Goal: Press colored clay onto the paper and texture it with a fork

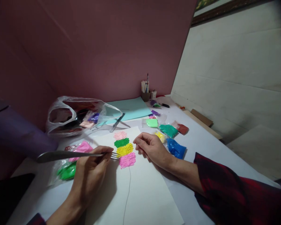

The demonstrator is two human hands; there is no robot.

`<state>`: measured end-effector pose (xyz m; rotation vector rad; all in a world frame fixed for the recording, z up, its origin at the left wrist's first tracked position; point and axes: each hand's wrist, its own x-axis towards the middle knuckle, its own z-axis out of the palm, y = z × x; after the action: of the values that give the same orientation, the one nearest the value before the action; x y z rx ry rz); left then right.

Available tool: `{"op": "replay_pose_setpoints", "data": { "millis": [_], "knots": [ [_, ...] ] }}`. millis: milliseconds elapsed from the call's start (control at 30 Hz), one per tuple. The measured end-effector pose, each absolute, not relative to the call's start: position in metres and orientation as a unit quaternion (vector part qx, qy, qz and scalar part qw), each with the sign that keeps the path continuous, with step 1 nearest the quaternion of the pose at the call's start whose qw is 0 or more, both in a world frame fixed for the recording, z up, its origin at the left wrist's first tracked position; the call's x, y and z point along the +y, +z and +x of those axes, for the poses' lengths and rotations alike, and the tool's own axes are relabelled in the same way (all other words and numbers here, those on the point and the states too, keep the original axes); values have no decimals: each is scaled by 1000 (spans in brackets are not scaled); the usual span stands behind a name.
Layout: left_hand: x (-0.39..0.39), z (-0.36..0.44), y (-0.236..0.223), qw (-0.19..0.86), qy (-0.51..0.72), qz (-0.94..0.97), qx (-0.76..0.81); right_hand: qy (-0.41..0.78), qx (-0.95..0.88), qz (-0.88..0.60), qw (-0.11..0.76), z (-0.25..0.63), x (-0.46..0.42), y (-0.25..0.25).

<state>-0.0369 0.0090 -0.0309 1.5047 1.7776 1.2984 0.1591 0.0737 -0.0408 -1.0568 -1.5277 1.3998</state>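
My left hand is closed around a metal fork, with its tines at the left edge of the lowest, pink clay band. Above that band, a textured yellow band, a green band and a pale pink band are stacked on the white paper. A thin drawn line runs down from the pink clay. Just right of the bands, my right hand rests at the paper with fingers curled and thumb against the index finger; nothing shows between them.
Several clay packets, including a blue one and a teal one, lie right of the paper. Pink clay and green clay sit at left. Behind are a plastic bag, a pen, turquoise sheets and a pen cup.
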Motion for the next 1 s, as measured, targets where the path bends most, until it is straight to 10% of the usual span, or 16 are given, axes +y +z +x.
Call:
{"op": "replay_pose_setpoints", "data": {
  "millis": [1000],
  "knots": [
    [13,-38,-37,222,469,549,655,551,-601,-418,400,159,74,-40]
  ]
}}
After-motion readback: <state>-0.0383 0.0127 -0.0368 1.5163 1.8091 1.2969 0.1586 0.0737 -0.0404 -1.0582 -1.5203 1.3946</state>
